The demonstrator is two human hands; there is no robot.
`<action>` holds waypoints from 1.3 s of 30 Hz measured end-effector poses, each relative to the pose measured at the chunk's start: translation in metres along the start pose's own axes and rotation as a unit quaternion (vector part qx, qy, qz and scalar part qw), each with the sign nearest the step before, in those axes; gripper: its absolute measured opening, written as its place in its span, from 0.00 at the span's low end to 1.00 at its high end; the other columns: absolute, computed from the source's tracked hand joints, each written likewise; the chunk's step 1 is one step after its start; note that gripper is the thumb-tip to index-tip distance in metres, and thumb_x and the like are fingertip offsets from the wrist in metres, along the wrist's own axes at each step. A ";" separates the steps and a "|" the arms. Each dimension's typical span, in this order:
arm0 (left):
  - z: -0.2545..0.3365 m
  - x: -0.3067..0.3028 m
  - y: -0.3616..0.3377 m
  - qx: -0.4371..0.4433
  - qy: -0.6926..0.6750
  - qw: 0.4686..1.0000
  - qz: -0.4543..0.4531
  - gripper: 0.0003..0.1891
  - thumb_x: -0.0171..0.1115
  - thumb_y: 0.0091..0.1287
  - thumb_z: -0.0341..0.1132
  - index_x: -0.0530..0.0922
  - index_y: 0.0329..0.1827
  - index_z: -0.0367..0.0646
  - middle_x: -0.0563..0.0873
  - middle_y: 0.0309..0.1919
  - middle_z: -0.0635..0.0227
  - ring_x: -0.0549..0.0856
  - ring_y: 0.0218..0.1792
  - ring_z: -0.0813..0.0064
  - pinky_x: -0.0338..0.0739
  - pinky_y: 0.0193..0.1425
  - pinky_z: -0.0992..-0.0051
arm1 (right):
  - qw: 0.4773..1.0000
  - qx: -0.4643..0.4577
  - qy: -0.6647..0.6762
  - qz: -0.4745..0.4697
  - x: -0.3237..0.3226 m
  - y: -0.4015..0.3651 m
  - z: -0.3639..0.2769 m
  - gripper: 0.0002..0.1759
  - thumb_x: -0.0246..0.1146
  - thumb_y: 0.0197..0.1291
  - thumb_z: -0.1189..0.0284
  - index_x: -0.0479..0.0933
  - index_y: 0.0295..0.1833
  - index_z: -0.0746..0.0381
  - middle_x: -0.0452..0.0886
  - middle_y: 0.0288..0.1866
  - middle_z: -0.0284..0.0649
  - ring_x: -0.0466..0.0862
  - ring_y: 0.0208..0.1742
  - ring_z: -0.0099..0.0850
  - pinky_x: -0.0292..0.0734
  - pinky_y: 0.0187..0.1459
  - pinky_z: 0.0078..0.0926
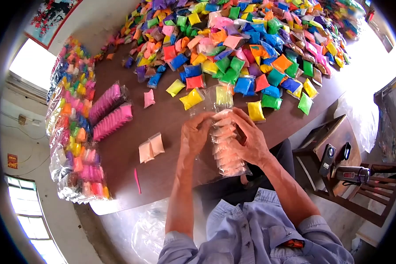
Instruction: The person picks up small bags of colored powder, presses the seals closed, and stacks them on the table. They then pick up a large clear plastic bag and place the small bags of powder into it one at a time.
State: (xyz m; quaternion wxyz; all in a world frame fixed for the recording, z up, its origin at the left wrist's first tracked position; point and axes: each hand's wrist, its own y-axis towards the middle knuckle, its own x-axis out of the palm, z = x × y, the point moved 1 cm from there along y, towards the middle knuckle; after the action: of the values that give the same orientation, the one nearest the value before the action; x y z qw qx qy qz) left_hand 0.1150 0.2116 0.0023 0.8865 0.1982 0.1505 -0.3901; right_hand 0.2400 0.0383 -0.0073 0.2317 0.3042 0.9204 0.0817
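Observation:
Between my hands is a transparent plastic bag [223, 97] with a stacked row of peach packets [226, 147] inside, near the table's front edge. My left hand [196, 132] pinches the bag's left side close to the top packet. On the other side, my right hand [251, 138] grips the stack, thumb against the packets and fingers at the top. The bag's upper end stretches away from me over the table and looks loose. Two peach packets [152, 147] lie left of my left hand, beside a thin pink plastic tool [137, 181].
A large heap of coloured packets [233, 44] covers the table's far side. Two filled bags of magenta packets [113, 121] lie at left, beside a long pile of bagged packets [77, 127]. At right, a wooden stool [339, 132] and chair [378, 189] hold a flask [352, 174].

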 end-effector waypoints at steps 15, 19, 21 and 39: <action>-0.017 -0.112 -0.040 -0.030 0.372 0.920 0.122 0.17 0.67 0.68 0.31 0.86 0.59 0.41 0.92 0.47 0.54 0.91 0.44 0.61 0.85 0.52 0.66 | 0.999 0.010 0.033 0.012 0.004 -0.005 0.004 0.40 0.68 0.56 0.80 0.71 0.78 0.64 0.68 0.83 0.46 0.74 0.79 0.39 0.72 0.74 0.30; -0.010 -0.135 -0.049 -0.103 0.469 0.875 0.070 0.16 0.63 0.63 0.28 0.87 0.54 0.42 0.90 0.51 0.50 0.88 0.51 0.45 0.83 0.57 0.53 | 0.999 -0.005 0.044 0.010 0.005 -0.004 0.006 0.39 0.68 0.57 0.80 0.71 0.78 0.64 0.69 0.82 0.46 0.74 0.79 0.38 0.73 0.73 0.30; -0.014 -0.139 -0.049 -0.126 0.445 0.885 0.047 0.17 0.65 0.63 0.30 0.86 0.56 0.41 0.90 0.53 0.49 0.88 0.54 0.46 0.82 0.61 0.55 | 0.999 -0.001 0.041 0.010 0.005 -0.004 0.005 0.39 0.69 0.58 0.79 0.71 0.77 0.64 0.69 0.81 0.46 0.74 0.79 0.38 0.73 0.73 0.30; -0.018 -0.039 -0.024 -0.130 -0.213 0.951 0.184 0.11 0.69 0.76 0.33 0.83 0.53 0.35 0.88 0.35 0.69 0.81 0.31 0.85 0.77 0.35 0.81 | 0.998 0.026 0.045 -0.040 0.002 0.010 -0.010 0.39 0.67 0.64 0.67 0.68 0.81 0.60 0.70 0.82 0.50 0.77 0.76 0.47 0.78 0.68 0.34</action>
State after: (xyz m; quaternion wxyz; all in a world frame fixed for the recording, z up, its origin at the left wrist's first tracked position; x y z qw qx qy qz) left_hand 0.0696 0.2306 -0.0027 0.9724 0.0181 -0.0317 -0.2303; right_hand 0.2392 0.0473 0.0033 0.1851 0.2687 0.9432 0.0621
